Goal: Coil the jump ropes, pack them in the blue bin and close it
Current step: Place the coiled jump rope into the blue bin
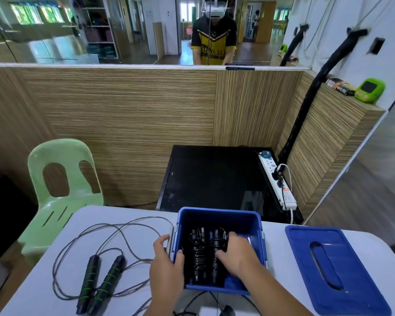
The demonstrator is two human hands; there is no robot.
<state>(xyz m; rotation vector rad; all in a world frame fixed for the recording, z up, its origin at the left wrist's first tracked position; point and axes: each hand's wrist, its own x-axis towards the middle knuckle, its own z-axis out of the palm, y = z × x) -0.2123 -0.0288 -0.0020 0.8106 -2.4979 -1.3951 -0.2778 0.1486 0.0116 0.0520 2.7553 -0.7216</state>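
My left hand [165, 254] grips the left wall of the blue bin [219, 212], thumb inside and fingers outside. My right hand [235, 254] reaches into the bin and curls round the coiled jump rope [198, 254] lying on its floor. A second jump rope [100, 283] sprawls uncoiled on the desk [43, 293] to the left. The lid [328, 270] lies to the right, off the bin.

Coiled black jump rope [198, 254] in blue bin [217, 215]: right side under my gripping right hand [235, 254]; black cords [192, 301] and dark rounded object [227, 312]: cut by bottom edge, unidentifiable; my forearms [271, 290]: likewise cut; mirror [43, 30], left reflection: blurred.
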